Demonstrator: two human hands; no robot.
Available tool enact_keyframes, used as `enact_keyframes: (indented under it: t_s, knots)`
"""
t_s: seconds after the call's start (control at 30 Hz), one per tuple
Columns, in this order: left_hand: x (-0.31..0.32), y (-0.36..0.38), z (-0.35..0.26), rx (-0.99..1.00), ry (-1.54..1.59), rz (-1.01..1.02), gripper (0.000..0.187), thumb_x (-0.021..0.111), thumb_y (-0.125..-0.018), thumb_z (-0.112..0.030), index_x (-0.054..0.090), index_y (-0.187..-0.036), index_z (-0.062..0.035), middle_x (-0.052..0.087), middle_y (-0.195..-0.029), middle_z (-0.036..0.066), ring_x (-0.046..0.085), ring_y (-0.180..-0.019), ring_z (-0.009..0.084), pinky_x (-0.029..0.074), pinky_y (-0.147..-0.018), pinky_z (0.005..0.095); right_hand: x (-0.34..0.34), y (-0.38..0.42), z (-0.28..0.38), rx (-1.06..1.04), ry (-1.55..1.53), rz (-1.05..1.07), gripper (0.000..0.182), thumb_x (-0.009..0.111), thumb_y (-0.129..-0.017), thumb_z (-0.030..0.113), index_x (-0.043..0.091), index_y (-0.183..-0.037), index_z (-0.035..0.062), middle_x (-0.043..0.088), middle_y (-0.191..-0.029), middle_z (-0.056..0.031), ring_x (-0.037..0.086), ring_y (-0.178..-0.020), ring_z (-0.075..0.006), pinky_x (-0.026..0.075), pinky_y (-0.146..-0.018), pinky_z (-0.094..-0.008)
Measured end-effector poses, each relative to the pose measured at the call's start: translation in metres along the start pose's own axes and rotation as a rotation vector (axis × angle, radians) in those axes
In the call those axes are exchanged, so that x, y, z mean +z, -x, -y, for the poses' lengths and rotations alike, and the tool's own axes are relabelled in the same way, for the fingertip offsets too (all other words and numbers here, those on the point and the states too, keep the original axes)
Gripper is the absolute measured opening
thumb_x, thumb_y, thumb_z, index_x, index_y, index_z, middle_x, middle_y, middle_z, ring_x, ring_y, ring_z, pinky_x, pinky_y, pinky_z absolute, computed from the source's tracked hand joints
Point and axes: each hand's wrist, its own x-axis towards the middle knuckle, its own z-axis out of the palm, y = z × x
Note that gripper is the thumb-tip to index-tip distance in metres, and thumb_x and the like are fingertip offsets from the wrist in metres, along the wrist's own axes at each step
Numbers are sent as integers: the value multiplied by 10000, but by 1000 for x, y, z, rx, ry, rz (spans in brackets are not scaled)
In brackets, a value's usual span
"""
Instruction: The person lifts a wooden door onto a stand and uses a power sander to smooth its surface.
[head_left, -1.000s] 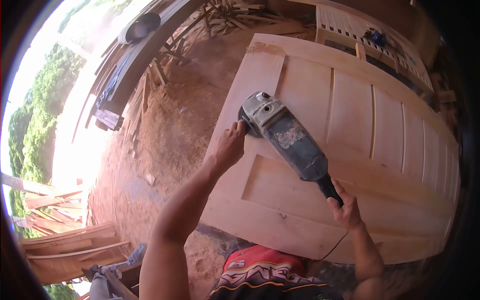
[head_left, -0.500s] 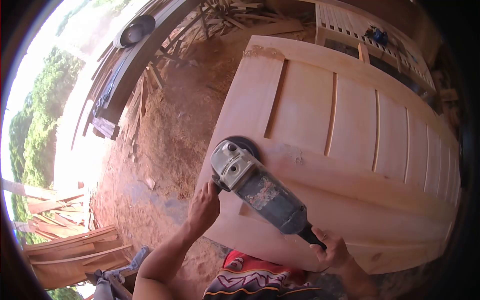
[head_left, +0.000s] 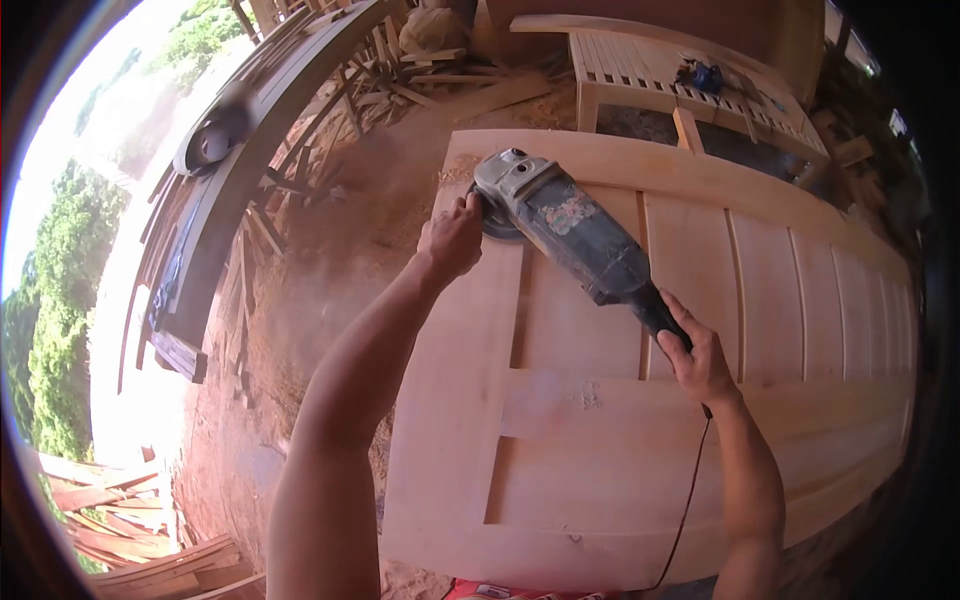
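Grinder (head_left: 575,235) lies diagonally on door (head_left: 600,440), head pointing far-left.

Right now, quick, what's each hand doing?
Left hand: closed on the side grip at the head of the angle grinder.
Right hand: closed around its rear handle.

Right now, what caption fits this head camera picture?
Both hands steer an angle grinder across a pale wooden door outdoors.

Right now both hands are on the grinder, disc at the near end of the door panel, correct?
Not quite. Left hand and right hand do hold the grinder, but the head view shows its disc at the far end of the door panel.
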Motion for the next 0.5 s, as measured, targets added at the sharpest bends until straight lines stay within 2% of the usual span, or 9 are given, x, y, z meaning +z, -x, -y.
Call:
enact_keyframes:
  t_s: [0.07,0.13,0.2,0.23,0.33,0.5]
  knots:
    - [-1,-45,8,10,-18,-15,480,653,-859,-55,456,-1295,-16,606,-1292,234,671,-1128,441,568,-929,527,3,-33,-12,77,14,-18,568,607,-1021,234,478,-1537,37,683,-1319,-220,693,-1116,-282,533,-960,-364]
    - [-4,-81,15,2,-34,-20,511,662,-858,-70,450,-1322,-29,597,-1320,234,667,-1145,437,561,-950,522,2,-62,-10,164,-3,-17,569,604,-1020,242,478,-1547,69,710,-1244,-175,692,-942,-217,560,-836,-334]
    - [-6,-103,24,11,-45,-10,534,666,-857,-73,446,-1342,-38,592,-1330,239,667,-1149,436,560,-948,521,2,-81,-1,266,-51,6,569,601,-1017,247,481,-1554,104,724,-1156,-128,639,-751,-145,565,-687,-295]
    - [-5,-108,27,15,-51,-3,545,667,-856,-75,444,-1353,-43,590,-1335,241,667,-1151,436,560,-947,521,6,-86,-6,199,-90,-42,570,605,-1008,235,488,-1557,137,706,-1070,-84,510,-631,-79,497,-535,-254]
    - [-6,-105,31,17,-44,-24,545,655,-856,-62,444,-1357,-22,601,-1323,255,665,-1155,431,559,-949,512,5,-93,-1,234,-70,-18,567,603,-1008,228,491,-1549,100,709,-1078,-92,535,-642,-95,523,-599,-269]
    - [-11,-77,31,38,-22,-29,454,613,-875,-41,459,-1299,11,641,-1260,257,677,-1118,434,563,-933,506,4,-76,-7,144,6,-9,576,611,-1005,245,495,-1528,35,723,-1187,-155,637,-804,-160,540,-837,-313]
